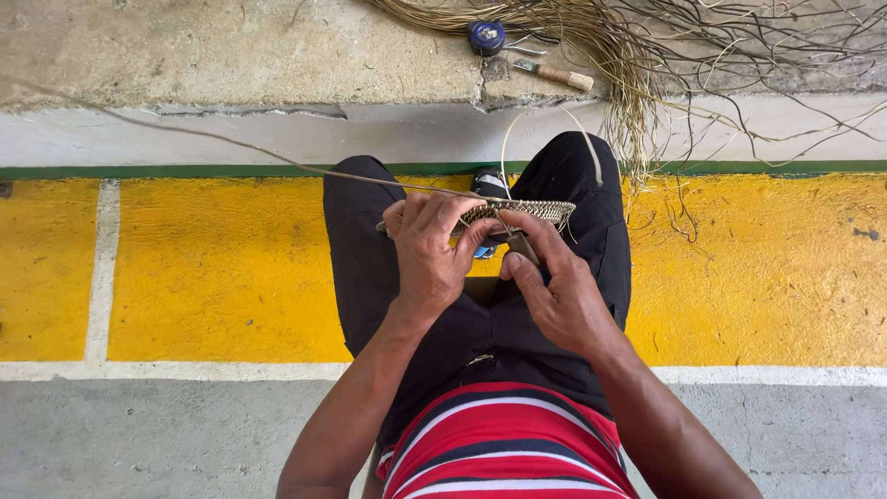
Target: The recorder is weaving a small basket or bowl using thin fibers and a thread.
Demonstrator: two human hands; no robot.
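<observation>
I sit with black trousers over a yellow painted floor, holding a small flat woven basket piece [527, 212] edge-on above my knees. My left hand [430, 254] is shut around its near left rim, fingers curled over the weave. My right hand [554, 286] pinches a small dark tool [522, 248] just under the weave's middle. A long thin fibre strand [231, 146] runs from the weave up and away to the left.
On the concrete ledge ahead lie a bundle of pale straw fibres [591, 37], dark twigs [785, 46], a blue tape measure [486, 37] and a wooden-handled knife [554, 74]. A green stripe [185, 171] borders the yellow floor.
</observation>
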